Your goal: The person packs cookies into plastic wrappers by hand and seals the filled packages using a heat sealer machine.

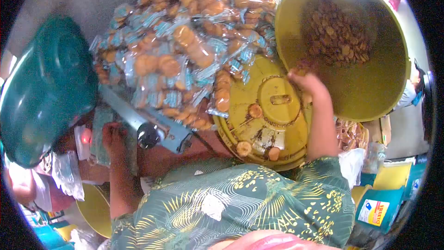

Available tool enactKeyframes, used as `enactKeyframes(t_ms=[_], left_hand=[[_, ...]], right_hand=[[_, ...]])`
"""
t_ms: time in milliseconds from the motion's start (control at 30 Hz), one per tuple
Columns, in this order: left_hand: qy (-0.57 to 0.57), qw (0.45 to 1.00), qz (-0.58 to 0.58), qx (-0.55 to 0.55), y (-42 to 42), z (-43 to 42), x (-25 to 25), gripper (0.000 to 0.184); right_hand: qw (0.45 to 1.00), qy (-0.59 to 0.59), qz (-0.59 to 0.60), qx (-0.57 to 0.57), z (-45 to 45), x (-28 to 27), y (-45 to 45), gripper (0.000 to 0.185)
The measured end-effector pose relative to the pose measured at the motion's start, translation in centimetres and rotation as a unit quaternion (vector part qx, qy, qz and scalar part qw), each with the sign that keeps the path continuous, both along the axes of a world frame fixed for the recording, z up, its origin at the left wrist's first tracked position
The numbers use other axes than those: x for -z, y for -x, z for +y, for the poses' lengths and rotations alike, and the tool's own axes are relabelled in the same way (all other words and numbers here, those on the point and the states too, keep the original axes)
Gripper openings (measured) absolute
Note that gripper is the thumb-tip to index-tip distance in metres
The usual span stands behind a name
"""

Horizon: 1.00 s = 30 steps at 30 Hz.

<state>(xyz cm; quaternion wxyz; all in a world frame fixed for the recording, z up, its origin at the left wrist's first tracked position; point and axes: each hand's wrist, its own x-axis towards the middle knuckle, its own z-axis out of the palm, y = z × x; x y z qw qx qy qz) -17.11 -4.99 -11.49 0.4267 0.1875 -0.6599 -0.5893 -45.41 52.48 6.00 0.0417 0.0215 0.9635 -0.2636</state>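
My right hand [308,84] is at the near rim of a big olive-yellow tub [370,95], its fingers curled around brown cookies that show partly at the fingertips. Deep in the tub lies a heap of loose brown cookies [335,32]. Below this hand is a round yellow lid [243,118], stained brown, with several loose cookies on it. My left hand [113,135] is low on the left, in shade, beside a blue-grey metal bar device with a black knob [148,136]. Its fingers are too dark to make out.
A large pile of clear cookie packets [185,60] with blue print fills the back middle. At left stands a shiny dark green plastic object [48,88], with a red light [86,135] near it. Teal and yellow containers [379,206] are at lower right. Another person [409,92] is partly visible behind the tub.
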Motion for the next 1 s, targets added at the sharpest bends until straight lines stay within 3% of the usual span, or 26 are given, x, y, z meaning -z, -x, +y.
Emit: enactKeyframes(t_ms=[100, 133, 200, 267, 333, 367, 500, 567, 633, 700, 800, 833, 867, 900, 967, 1000], left_hand=[[0.059, 0.997, 0.024, 0.050, 0.3, -1.5, 2.0, 0.010], [0.073, 0.993, 0.046, 0.075, 2.0, -0.3, 2.5, 0.010], [-0.040, 0.997, 0.035, 0.051, 2.1, 2.5, -0.9, 0.012], [0.047, 0.998, 0.000, 0.043, 2.0, 2.6, -1.2, 0.013], [0.021, 0.998, 0.009, 0.050, 1.7, 3.2, -2.3, 0.012], [-0.002, 0.997, 0.003, 0.072, 5.5, 4.2, -0.7, 0.011], [-0.068, 0.990, 0.045, 0.117, 5.4, 4.7, -1.3, 0.009], [-0.053, 0.991, 0.032, 0.116, 5.2, 4.8, -1.6, 0.008], [-0.062, 0.990, 0.021, 0.123, 8.8, 5.5, 0.0, 0.008], [-0.077, 0.988, 0.030, 0.131, 9.3, 5.5, -0.1, 0.008], [-0.078, 0.988, 0.015, 0.136, 9.0, 5.7, -0.8, 0.009], [-0.090, 0.986, 0.021, 0.142, 11.7, 6.3, 0.3, 0.009], [-0.097, 0.984, 0.031, 0.144, 11.5, 6.1, 0.5, 0.008], [-0.105, 0.983, 0.040, 0.147, 11.6, 6.1, 0.7, 0.008], [0.031, 0.995, -0.012, 0.090, 11.3, 6.2, 0.6, 0.008], [0.099, 0.992, -0.035, 0.063, 11.2, 6.3, 0.5, 0.007]], right_hand=[[0.976, -0.075, 0.195, -0.060, -2.8, 1.7, -4.9, 0.053], [0.976, -0.073, 0.189, -0.081, -3.2, 3.7, -4.6, 0.054], [0.969, -0.056, 0.198, -0.140, -3.3, 4.5, -6.1, 0.056], [0.947, -0.028, 0.246, -0.204, -3.1, 4.4, -8.4, 0.056], [0.925, -0.084, 0.324, -0.182, -2.2, 4.5, -10.6, 0.054], [0.927, -0.096, 0.324, -0.162, -0.5, 6.9, -7.5, 0.055], [0.909, -0.185, 0.354, -0.118, 4.9, 11.1, -9.8, 0.058], [0.862, -0.251, 0.398, -0.190, 7.1, 14.0, -10.8, 0.057], [0.871, -0.206, 0.393, -0.212, 7.9, 16.6, -8.9, 0.054], [0.917, -0.036, 0.354, -0.177, 8.4, 18.7, -9.5, 0.051], [0.925, -0.108, 0.346, -0.116, 3.6, 14.8, -12.3, 0.044], [0.934, -0.122, 0.325, -0.089, 3.8, 15.1, -10.7, 0.043], [0.888, -0.216, 0.383, -0.134, 5.6, 17.0, -10.1, 0.042], [0.901, -0.184, 0.372, -0.129, 5.4, 16.9, -10.7, 0.042], [0.921, -0.121, 0.352, -0.115, 4.1, 15.1, -11.6, 0.042], [0.957, -0.104, 0.264, -0.062, 2.2, 13.4, -12.4, 0.040]])
